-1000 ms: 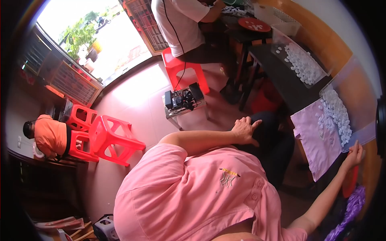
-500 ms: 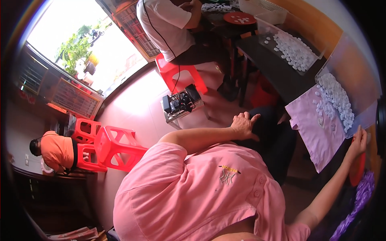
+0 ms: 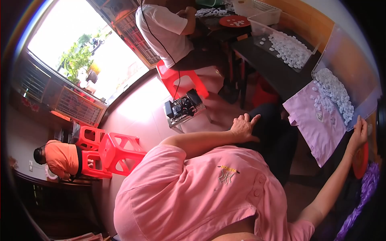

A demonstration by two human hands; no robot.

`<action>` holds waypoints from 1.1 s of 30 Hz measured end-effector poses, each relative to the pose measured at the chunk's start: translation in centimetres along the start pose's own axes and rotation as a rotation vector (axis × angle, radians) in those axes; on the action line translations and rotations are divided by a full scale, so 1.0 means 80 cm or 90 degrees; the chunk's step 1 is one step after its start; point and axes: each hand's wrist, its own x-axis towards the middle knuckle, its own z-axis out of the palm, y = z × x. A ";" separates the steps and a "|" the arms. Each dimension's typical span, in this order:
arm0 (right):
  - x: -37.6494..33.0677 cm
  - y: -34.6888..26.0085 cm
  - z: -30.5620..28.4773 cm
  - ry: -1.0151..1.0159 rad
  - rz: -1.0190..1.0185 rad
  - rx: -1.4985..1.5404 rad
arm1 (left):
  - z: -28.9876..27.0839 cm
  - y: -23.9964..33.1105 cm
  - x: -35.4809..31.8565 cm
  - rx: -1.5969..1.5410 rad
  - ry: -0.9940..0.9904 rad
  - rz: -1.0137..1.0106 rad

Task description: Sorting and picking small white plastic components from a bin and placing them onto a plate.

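Left hand (image 3: 243,127) rests on the person's dark-trousered thigh, fingers loosely spread, holding nothing. Right hand (image 3: 359,132) reaches out to the near edge of the clear plastic bin (image 3: 354,56); fingers curled over the rim, though whether they pinch anything I cannot tell. Inside the bin: a heap of small white round pieces (image 3: 333,91), lying just beyond a lilac cloth (image 3: 313,128) spread on the dark table (image 3: 277,72). An orange disc (image 3: 360,160) sits just below the right hand.
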 end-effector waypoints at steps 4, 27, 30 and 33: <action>-0.003 0.002 0.005 0.002 -0.005 -0.010 | 0.001 -0.002 0.004 -0.007 -0.017 -0.004; -0.007 -0.089 -0.003 0.170 -0.025 0.260 | 0.022 0.009 0.017 0.119 -0.026 0.085; -0.018 -0.156 -0.016 0.192 0.054 0.191 | 0.025 0.018 0.021 0.138 -0.035 0.106; -0.013 -0.143 -0.023 0.217 -0.083 0.090 | 0.023 0.028 0.027 0.147 -0.053 0.095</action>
